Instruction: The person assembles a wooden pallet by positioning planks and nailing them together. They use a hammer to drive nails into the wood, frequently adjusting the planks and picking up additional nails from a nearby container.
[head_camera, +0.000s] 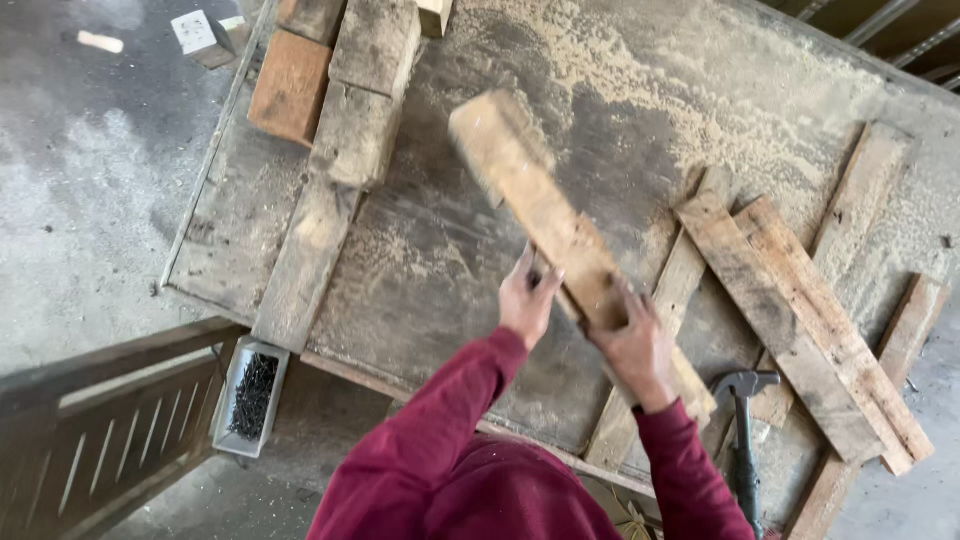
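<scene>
Holding: both hands grip one plank (535, 205), raised above the surface (450, 260), far end blurred.
Left hand (527, 298): fingers closed round plank's near left edge.
Right hand (635, 345): fingers wrapped over plank's near end.
Hammer (742, 420): on surface, just right of right hand.
Nails box (252, 396): at near left edge.
Boards (800, 320): stacked on right.
Blocks (340, 90): far left.
Sawdust (700, 90): far side.

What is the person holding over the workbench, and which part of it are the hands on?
A rough wooden board, lifted above the sawdust-covered workbench. Both hands grip its near end: the left hand on its left edge, the right hand wrapped over it from the right.
</scene>
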